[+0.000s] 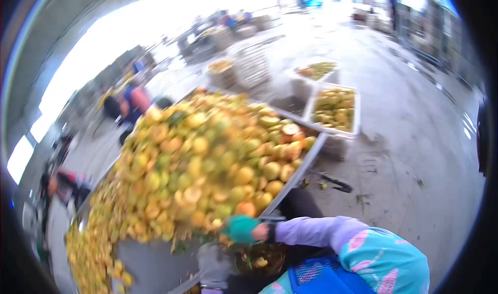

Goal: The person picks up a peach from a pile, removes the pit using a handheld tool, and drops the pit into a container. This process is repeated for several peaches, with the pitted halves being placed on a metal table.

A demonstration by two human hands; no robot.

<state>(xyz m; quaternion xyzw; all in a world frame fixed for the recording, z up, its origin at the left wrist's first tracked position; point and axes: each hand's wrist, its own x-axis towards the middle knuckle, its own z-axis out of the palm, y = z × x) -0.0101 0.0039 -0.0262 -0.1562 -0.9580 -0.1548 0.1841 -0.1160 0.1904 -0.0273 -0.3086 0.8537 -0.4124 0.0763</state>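
Note:
A heap of round yellow and orange fruit (199, 146) covers a metal-edged table (295, 177) in front of me. My right hand (241, 229), in a green glove, is at the near edge of the heap, fingers curled together. A small pale yellow piece (217, 223) shows right at its fingertips; I cannot tell what the fingers hold. Lower and to the left, my left hand (212, 263) wears a greyish glove and is smeared by motion. Below the right hand is a dark space with leafy scraps and a yellow piece (260, 262).
White crates of fruit (355, 115) stand beyond the table's right corner. Stacked crates (251, 60) are farther back. Two people (136, 103) (70, 187) are along the table's left side. Dark debris (337, 182) lies on the wet concrete floor (415, 149).

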